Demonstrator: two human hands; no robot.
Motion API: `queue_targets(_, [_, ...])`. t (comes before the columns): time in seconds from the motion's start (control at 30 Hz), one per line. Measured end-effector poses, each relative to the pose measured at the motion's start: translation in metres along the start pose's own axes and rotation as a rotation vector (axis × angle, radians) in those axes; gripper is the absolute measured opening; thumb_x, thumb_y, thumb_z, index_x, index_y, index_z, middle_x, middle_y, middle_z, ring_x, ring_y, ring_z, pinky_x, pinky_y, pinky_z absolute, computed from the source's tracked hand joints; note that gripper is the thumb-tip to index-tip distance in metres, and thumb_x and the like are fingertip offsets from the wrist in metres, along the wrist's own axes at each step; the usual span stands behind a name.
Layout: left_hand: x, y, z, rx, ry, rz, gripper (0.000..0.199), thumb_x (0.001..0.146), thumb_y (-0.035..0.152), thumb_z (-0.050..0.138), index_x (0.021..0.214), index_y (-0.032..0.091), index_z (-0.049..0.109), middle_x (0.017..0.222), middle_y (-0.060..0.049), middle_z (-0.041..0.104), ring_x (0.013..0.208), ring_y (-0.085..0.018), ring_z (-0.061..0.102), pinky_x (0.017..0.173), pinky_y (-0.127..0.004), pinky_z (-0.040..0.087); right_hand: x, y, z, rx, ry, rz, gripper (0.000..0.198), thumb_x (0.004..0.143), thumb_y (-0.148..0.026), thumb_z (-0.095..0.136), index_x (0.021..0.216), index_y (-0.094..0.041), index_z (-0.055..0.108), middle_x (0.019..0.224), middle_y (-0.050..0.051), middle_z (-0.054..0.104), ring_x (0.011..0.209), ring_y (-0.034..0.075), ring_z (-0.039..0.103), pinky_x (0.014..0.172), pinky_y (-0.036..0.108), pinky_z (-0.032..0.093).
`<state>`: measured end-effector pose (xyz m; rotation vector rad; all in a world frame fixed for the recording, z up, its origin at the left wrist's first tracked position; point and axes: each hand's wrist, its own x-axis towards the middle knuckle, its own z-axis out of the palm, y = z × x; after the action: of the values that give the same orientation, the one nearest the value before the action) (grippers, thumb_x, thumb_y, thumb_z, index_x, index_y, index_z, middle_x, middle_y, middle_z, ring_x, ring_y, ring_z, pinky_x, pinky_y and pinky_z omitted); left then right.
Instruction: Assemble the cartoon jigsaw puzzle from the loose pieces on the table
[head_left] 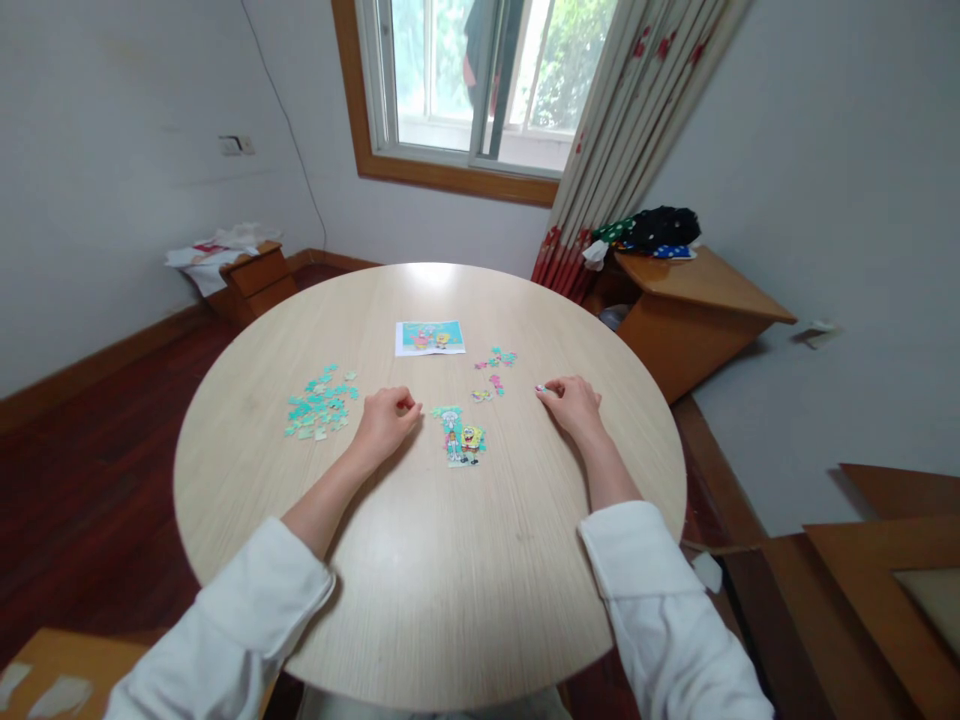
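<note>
My right hand (577, 408) pinches a small puzzle piece (541, 389) between thumb and fingertips, just above the table. Curled closed, my left hand (386, 420) rests left of a partly joined puzzle section (453, 440) that shows a squid figure and a yellow sponge figure. Whether its fingers hold anything is hidden. Beyond that section lie a small yellow-and-pink group of pieces (495, 384) and another pink-and-teal group (502, 357). A heap of loose, mostly teal pieces (324, 402) spreads left of my left hand. Behind these lies a printed reference picture (431, 338).
Everything lies on a round light wood table (450, 570). Beyond it are a window (480, 80) and a patterned curtain (622, 110). A wooden cabinet (690, 290) with cloths on top stands at the right, and a small drawer unit (259, 280) at the left.
</note>
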<state>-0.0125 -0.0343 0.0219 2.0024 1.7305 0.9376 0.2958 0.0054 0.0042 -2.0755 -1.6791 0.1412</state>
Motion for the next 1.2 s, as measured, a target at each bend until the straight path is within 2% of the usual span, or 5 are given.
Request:
queue_targets(0.3, [-0.0006,0.0015,0.0015,-0.03,-0.036,0.022,0.01,0.073,0.024,0.054,0.066,0.018,0.06,0.073,-0.004,0.066,0.071,-0.018,0.058,0.07,-0.03,0.042,0.0021,0.0026,0.0036,0.034,-0.003,-0.004,0.018,0.076,-0.035,0.061,0.083,-0.02,0.067,0.097,0.009,0.062,0.095,0.024,0.053,0.084,0.04,0.033])
queue_targets(1.2, [-0.0023,0.0033,0.0025,-0.06,-0.056,0.028,0.008,0.071,0.019,0.052,0.065,0.018,0.058,0.072,-0.004,0.064,0.07,-0.017,0.056,0.068,-0.03,0.041,0.0032,0.0017,0.0072,0.11,0.046,-0.052,0.014,0.073,-0.032,0.061,0.078,-0.019,0.063,0.089,0.007,0.066,0.084,0.021,0.057,0.081,0.038,0.036])
